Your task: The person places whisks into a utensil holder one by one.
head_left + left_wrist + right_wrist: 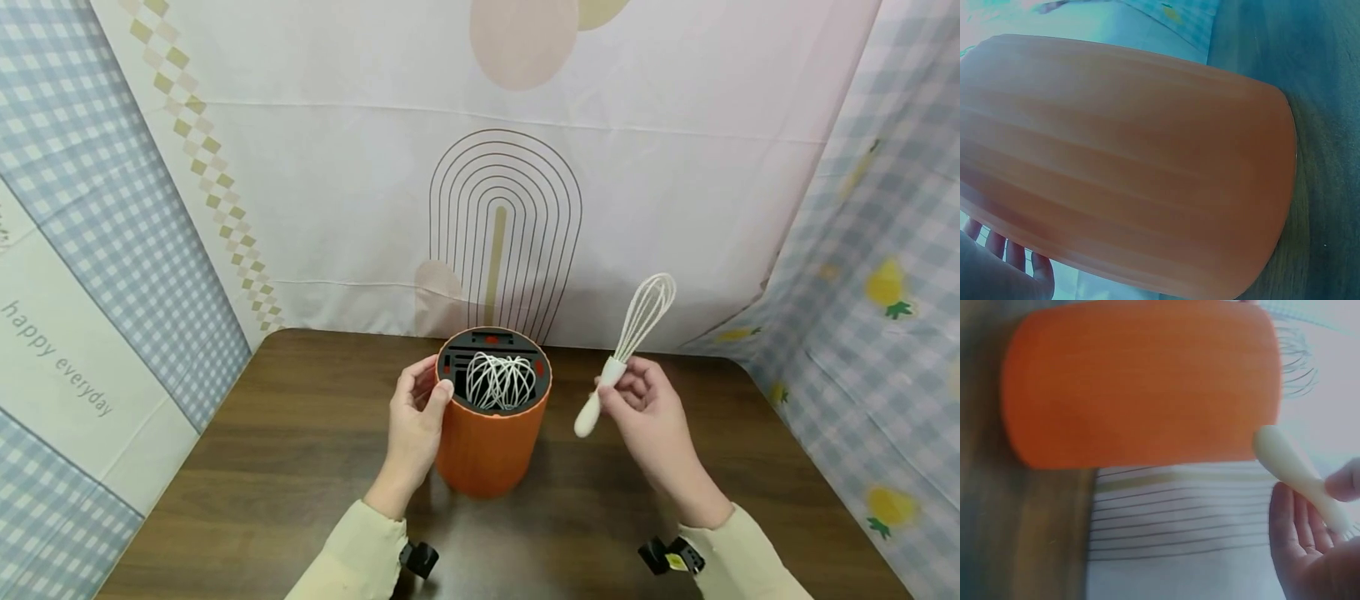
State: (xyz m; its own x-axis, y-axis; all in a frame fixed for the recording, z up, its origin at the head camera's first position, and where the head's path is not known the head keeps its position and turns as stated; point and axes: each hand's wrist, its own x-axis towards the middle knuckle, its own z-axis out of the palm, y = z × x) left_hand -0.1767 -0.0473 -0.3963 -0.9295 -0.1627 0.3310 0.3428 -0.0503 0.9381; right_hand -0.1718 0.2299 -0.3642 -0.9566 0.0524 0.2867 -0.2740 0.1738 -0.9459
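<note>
An orange round holder (489, 454) with a dark slotted top stands upright on the table. White wire whisk heads (501, 382) poke up out of its top; I cannot tell how many, and their handles are hidden inside. My left hand (415, 421) grips the holder at its upper left, thumb on the rim; in the left wrist view its fingers (1015, 254) lie along the side. To the right of the holder, my right hand (651, 410) pinches a cream whisk (613, 371) by its handle. This whisk is tilted, wires up, and its handle end points down toward the holder.
The brown wooden table (300, 467) runs up to a white patterned cloth (337, 208) behind the holder. Checked cloths hang at the left (97, 167) and right (862, 333) sides. Black wrist cameras sit at both cuffs.
</note>
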